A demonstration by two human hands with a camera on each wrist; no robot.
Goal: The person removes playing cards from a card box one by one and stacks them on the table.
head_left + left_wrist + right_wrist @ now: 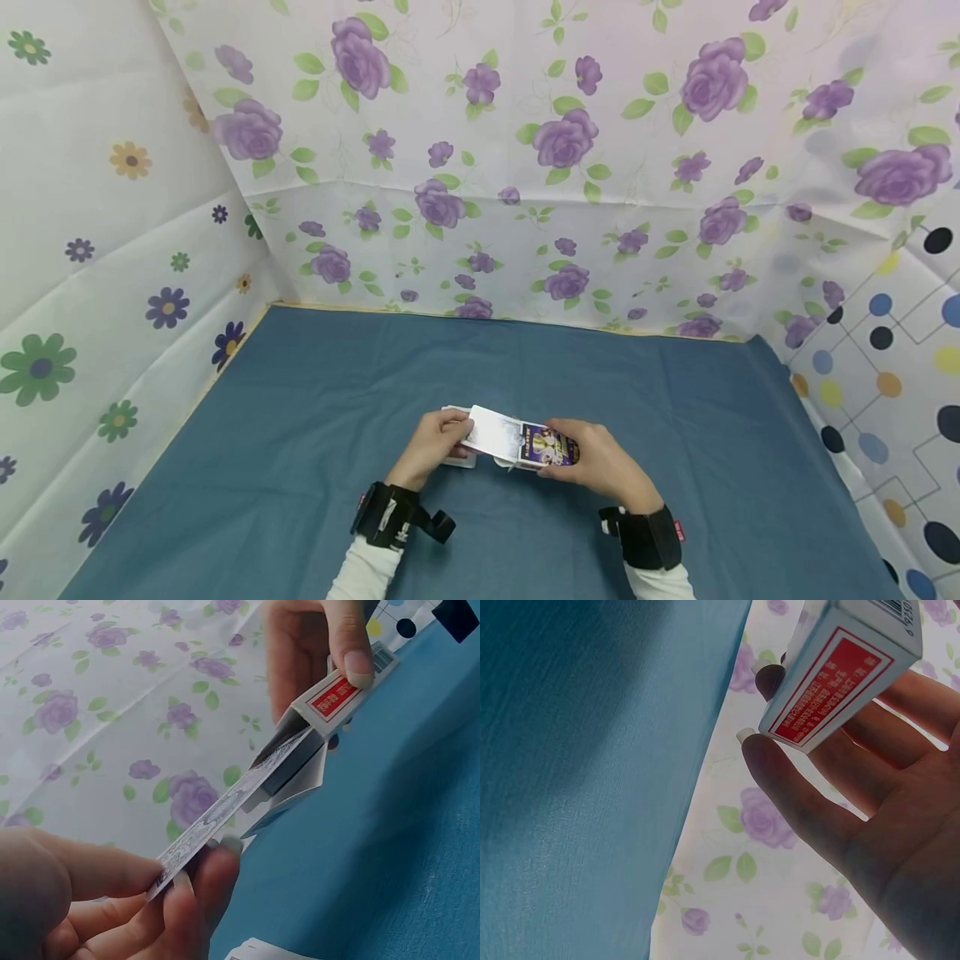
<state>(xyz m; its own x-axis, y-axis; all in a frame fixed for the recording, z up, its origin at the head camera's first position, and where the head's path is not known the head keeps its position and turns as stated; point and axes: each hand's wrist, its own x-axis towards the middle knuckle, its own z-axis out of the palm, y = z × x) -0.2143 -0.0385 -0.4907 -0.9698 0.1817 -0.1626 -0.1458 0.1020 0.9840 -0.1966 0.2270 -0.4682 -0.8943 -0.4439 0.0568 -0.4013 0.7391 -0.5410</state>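
Observation:
My left hand pinches the end of a playing card between thumb and fingers. The card's other end sits inside the mouth of a card box, whose flap hangs open. Around the box's far end, my right hand grips it by the sides, fingers and thumb on opposite faces. In the right wrist view, a red printed panel shows on the box's narrow side. White cards lie on the table beneath my left hand, partly hidden by it.
A blue cloth covers the table. Flowered sheets hang behind and at the left, and a dotted sheet hangs at the right. Black straps with cameras are on both wrists.

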